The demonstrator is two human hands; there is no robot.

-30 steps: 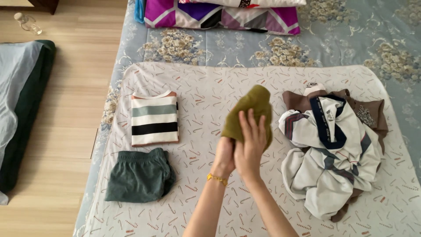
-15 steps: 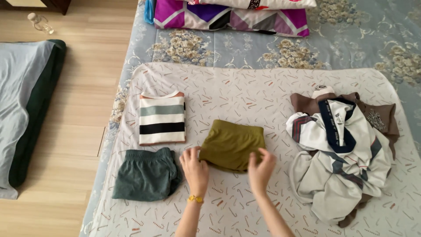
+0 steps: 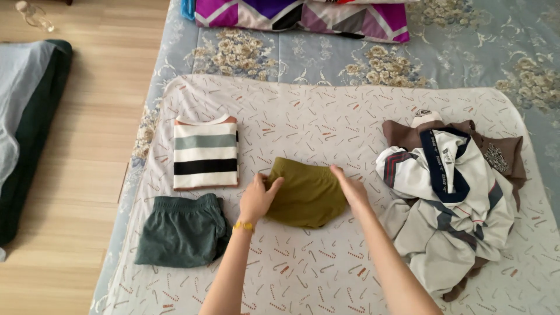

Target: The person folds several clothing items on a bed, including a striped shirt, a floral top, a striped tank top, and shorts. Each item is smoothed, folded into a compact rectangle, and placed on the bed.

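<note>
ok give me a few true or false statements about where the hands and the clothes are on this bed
1. Both hands, left hand and right hand, touch the folded olive-green cloth garment. True.
2. The folded striped cream, green and black shirt lies on top of the olive garment. False: it lies apart, to that garment's left.
3. The dark green folded shorts lie just below the striped shirt. True.
4. The heap of unfolded white and brown clothes sits left of the hands. False: it sits to their right.
5. A yellow bracelet is on the right wrist. False: it is on the left wrist.
</note>
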